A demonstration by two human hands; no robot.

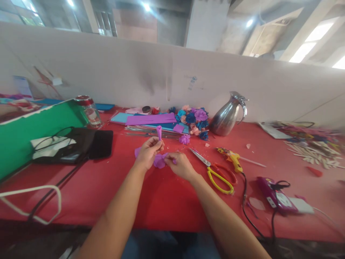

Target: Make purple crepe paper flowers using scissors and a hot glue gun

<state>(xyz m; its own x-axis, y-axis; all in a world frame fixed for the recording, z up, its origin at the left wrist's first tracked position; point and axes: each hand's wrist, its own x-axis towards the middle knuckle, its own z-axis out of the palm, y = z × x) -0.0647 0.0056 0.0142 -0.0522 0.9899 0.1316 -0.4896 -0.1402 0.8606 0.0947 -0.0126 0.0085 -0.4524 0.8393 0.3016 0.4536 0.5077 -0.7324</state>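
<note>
Pinched upright in my left hand (149,151) is a small rolled purple paper bud (159,132). My right hand (180,165) has its fingers closed at the edge of the purple paper petals (160,161), which lie low between both hands and reach behind the left one. A finished-looking purple paper flower (184,139) rests just beyond the right hand. Open-bladed scissors (212,171) with red and yellow handles lie to the right of that hand, and a yellow glue gun (234,159) is farther right.
Paper flowers (196,117) and purple paper strips (151,119) are at the back, beside a steel jug (228,115). A purple power strip (277,196) with cables lies right. On the left are a black tablet (101,144), a glass jar (90,113) and a green box (45,131).
</note>
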